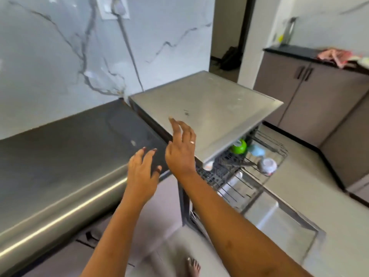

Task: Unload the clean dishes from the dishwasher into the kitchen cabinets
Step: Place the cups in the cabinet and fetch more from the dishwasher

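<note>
Dishes sit in the wire rack point(276, 149) pulled out of the dishwasher point(209, 100): a green cup point(239, 146), something pale blue point(257, 151) and a white bowl point(267, 165) (the rest is too blurry). Its flat grey top overhangs them. The right hand point(180, 150) is at that top's front edge, fingers spread, holding nothing; the left hand point(141, 168) is spread over the glossy dark desk point(60, 156). Matte brown cabinets point(299, 92) stand beyond.

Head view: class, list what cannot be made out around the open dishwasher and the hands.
Head view:
The wire rack: inner part hidden under the dishwasher top.
The green item and blue item: blurred; kind unclear.
The left hand, right hand: blur hides whether fingertips touch anything.
</note>
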A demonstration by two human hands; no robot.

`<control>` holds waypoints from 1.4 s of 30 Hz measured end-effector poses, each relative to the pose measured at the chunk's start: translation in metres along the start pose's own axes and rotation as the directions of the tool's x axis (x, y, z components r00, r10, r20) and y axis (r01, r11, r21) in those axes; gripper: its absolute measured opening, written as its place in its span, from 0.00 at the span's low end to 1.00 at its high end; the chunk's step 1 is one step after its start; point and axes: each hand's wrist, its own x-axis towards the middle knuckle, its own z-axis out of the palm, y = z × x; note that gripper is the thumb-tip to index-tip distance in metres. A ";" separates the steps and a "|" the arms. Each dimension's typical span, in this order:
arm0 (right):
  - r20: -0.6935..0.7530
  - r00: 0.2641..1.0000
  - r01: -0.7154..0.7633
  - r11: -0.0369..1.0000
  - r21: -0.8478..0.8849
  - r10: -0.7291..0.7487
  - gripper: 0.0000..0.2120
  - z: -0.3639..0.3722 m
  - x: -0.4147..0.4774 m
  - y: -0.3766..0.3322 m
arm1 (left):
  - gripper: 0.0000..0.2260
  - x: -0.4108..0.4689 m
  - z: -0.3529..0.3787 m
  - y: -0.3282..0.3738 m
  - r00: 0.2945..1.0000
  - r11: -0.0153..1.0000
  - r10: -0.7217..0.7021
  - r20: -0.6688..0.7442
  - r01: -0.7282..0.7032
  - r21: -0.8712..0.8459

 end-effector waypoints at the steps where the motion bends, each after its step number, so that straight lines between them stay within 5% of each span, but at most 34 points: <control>1: -0.024 0.999 -0.044 0.999 0.014 0.045 0.35 -0.011 -0.011 0.016 | 0.22 -0.008 0.010 0.010 0.998 1.000 0.029 0.053 -0.029 -0.001; 4: -0.050 0.992 -0.116 0.993 -0.037 0.114 0.31 -0.045 -0.039 0.065 | 0.19 -0.021 0.040 0.043 0.979 0.993 0.106 0.172 -0.094 -0.076; 9: 0.039 0.925 -0.366 0.915 -0.171 0.378 0.28 -0.081 -0.065 0.155 | 0.16 -0.034 0.109 0.102 0.896 0.981 0.067 0.439 0.021 -0.192; 13: 0.093 0.843 -0.502 0.838 -0.215 0.529 0.25 -0.078 -0.072 0.226 | 0.21 -0.028 0.169 0.112 0.852 0.964 -0.031 0.523 0.164 -0.208; 23: 0.525 0.710 -0.380 0.883 -0.276 0.470 0.30 0.043 -0.040 0.347 | 0.28 0.045 0.308 0.073 0.836 0.886 -0.330 0.438 0.434 -0.162; 29: 0.676 0.601 -0.333 0.902 -0.274 0.427 0.31 0.124 -0.003 0.376 | 0.28 0.070 0.343 0.048 0.906 0.946 -0.313 0.285 0.323 0.011; 34: 0.787 0.490 -0.101 0.921 -0.376 0.375 0.25 0.167 0.019 0.393 | 0.31 0.072 0.360 0.036 0.945 0.948 -0.246 0.216 0.188 0.256; 37: 0.803 0.471 -0.186 0.931 -0.313 0.364 0.16 0.181 0.024 0.402 | 0.29 0.070 0.365 0.036 0.934 0.921 -0.252 0.252 0.152 0.358; 40: 0.777 0.468 -0.333 0.899 -0.285 0.421 0.26 0.180 0.022 0.406 | 0.28 0.072 0.364 0.040 0.912 0.908 -0.281 0.299 0.153 0.390; 42: 0.717 0.543 -0.399 0.885 -0.239 0.438 0.27 0.165 0.023 0.401 | 0.29 0.073 0.361 0.040 0.891 0.900 -0.292 0.348 0.133 0.415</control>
